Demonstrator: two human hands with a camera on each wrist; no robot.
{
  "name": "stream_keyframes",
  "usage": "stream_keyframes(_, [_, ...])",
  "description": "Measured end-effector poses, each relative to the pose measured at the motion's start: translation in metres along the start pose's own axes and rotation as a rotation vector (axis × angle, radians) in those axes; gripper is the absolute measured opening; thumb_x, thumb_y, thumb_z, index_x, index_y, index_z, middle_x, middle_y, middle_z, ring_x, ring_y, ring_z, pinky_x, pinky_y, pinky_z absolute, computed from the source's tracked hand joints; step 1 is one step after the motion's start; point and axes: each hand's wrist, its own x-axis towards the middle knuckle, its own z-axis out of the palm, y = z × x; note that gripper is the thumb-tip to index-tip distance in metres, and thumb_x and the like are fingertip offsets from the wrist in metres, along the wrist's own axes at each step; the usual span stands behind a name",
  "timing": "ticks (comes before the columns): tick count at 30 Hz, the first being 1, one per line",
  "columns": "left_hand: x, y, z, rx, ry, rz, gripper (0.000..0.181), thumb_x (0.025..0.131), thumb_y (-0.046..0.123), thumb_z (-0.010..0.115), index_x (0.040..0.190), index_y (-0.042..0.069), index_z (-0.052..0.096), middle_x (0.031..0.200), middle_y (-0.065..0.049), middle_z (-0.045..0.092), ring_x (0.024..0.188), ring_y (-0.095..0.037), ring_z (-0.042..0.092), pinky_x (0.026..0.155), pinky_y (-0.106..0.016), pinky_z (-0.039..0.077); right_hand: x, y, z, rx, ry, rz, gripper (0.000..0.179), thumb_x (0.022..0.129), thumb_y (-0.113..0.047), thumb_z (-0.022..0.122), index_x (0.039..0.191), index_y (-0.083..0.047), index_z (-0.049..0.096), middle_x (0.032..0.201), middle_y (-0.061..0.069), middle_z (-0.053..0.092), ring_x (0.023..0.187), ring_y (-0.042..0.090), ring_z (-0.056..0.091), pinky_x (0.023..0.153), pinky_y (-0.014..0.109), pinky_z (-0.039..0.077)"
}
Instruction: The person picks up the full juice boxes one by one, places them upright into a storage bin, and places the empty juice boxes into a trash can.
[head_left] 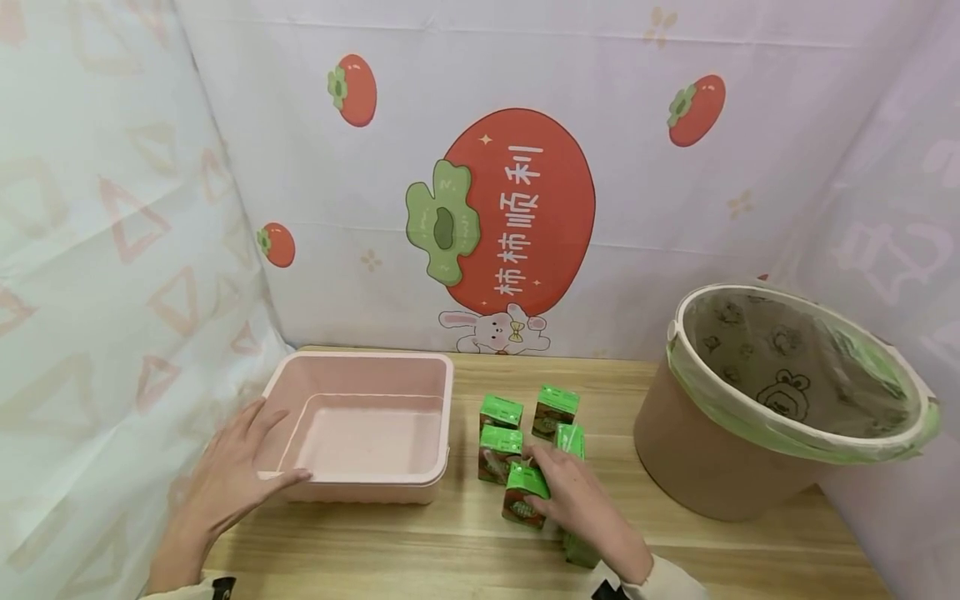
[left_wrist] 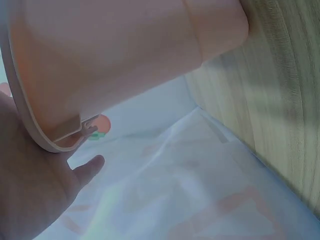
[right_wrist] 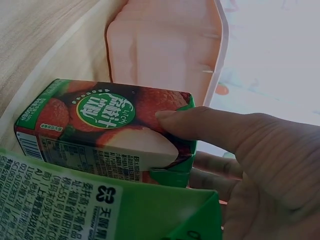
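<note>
My right hand (head_left: 573,487) pinches a small green-topped lychee juice box (head_left: 523,498), thumb on its printed front and fingers behind, as the right wrist view shows. Several more juice boxes (head_left: 499,454) stand close together around this hand. One green carton (right_wrist: 75,205) overlaps the gripped box in the right wrist view; in the head view the right hand and forearm partly hide a carton (head_left: 580,550). My left hand (head_left: 232,471), fingers spread and thumb apart, lies at the left rim of a pink plastic basin (head_left: 447,400). Nothing shows inside the basin.
At the right stands a pinkish bin (head_left: 697,442) lined with a green-edged bag (head_left: 795,446). A wooden table (head_left: 360,550) carries everything. Printed cloth (head_left: 630,275) hangs behind and along both sides.
</note>
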Motion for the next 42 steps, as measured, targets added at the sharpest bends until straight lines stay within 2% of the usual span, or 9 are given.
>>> stream_keyframes(5, [0.001,-0.003,0.001,-0.013,0.003,0.014,0.098,0.068,0.050,0.094,0.148,0.013,0.052,0.159,-0.032,0.038,0.139,-0.058,0.039,0.104,-0.076,0.032,0.001,-0.001,0.000,-0.018,0.010,0.009,0.049,0.074,-0.009,0.097,0.113,-0.005,0.067,0.110,0.012,0.076,0.095,0.026,0.073,0.082,0.045,0.062])
stream_keyframes(9, [0.001,-0.005,0.002,-0.022,0.005,0.022,0.099,0.067,0.049,0.094,0.149,0.012,0.052,0.159,-0.032,0.037,0.140,-0.058,0.038,0.103,-0.076,0.033,0.001,-0.001,0.000,-0.014,0.054,-0.032,0.044,0.073,-0.009,0.096,0.109,-0.007,0.070,0.101,0.006,0.077,0.079,0.015,0.068,0.070,0.035,0.059])
stream_keyframes(12, [0.000,-0.005,0.002,-0.023,0.010,0.028,0.100,0.067,0.048,0.095,0.149,0.012,0.052,0.159,-0.033,0.038,0.140,-0.058,0.039,0.103,-0.076,0.033,0.001,-0.001,0.000,0.014,0.079,-0.058,0.044,0.073,-0.008,0.095,0.111,-0.008,0.074,0.101,0.006,0.078,0.072,0.009,0.062,0.059,0.025,0.052])
stream_keyframes(17, [-0.002,-0.005,0.002,-0.014,0.017,0.034,0.099,0.067,0.049,0.094,0.149,0.012,0.052,0.159,-0.032,0.039,0.139,-0.057,0.039,0.105,-0.076,0.031,-0.001,-0.005,-0.001,0.037,0.061,-0.029,0.046,0.072,-0.008,0.094,0.115,-0.011,0.077,0.107,0.005,0.079,0.071,0.007,0.062,0.048,0.016,0.039])
stream_keyframes(22, [-0.002,-0.006,0.004,0.004,0.031,0.052,0.098,0.068,0.051,0.093,0.148,0.012,0.053,0.159,-0.031,0.040,0.140,-0.053,0.040,0.111,-0.074,0.027,-0.001,-0.008,-0.006,0.032,0.046,-0.031,0.047,0.070,-0.007,0.093,0.115,-0.009,0.078,0.109,0.008,0.080,0.072,0.009,0.066,0.045,0.015,0.035])
stream_keyframes(26, [-0.002,-0.007,0.005,0.004,0.037,0.053,0.097,0.068,0.051,0.093,0.148,0.012,0.053,0.159,-0.030,0.040,0.140,-0.053,0.040,0.112,-0.074,0.026,0.002,-0.011,-0.015,0.028,0.026,-0.020,0.044,0.071,-0.009,0.093,0.112,-0.009,0.078,0.106,0.008,0.080,0.066,0.003,0.055,0.043,0.015,0.032])
stream_keyframes(30, [-0.002,-0.005,0.005,0.001,0.030,0.045,0.096,0.069,0.052,0.093,0.148,0.013,0.053,0.159,-0.030,0.039,0.141,-0.052,0.038,0.114,-0.075,0.023,0.005,-0.015,-0.028,0.015,0.029,-0.014,0.041,0.070,-0.012,0.095,0.107,-0.011,0.077,0.097,0.003,0.079,0.063,-0.001,0.047,0.041,0.015,0.028])
stream_keyframes(36, [-0.004,-0.002,0.004,0.005,0.025,0.038,0.093,0.073,0.052,0.091,0.149,0.013,0.052,0.160,-0.029,0.038,0.143,-0.052,0.036,0.119,-0.077,0.013,0.014,-0.023,-0.051,0.013,0.014,-0.045,0.034,0.071,-0.018,0.093,0.100,-0.014,0.077,0.083,-0.007,0.073,0.061,-0.003,0.041,0.044,0.017,0.032])
stream_keyframes(42, [-0.005,-0.003,0.004,0.005,0.046,0.054,0.094,0.073,0.052,0.091,0.149,0.013,0.053,0.159,-0.029,0.040,0.144,-0.051,0.036,0.119,-0.078,0.012,0.030,-0.033,-0.068,0.023,-0.009,-0.059,0.029,0.071,-0.019,0.092,0.097,-0.017,0.077,0.083,-0.010,0.073,0.059,-0.003,0.042,0.044,0.018,0.033])
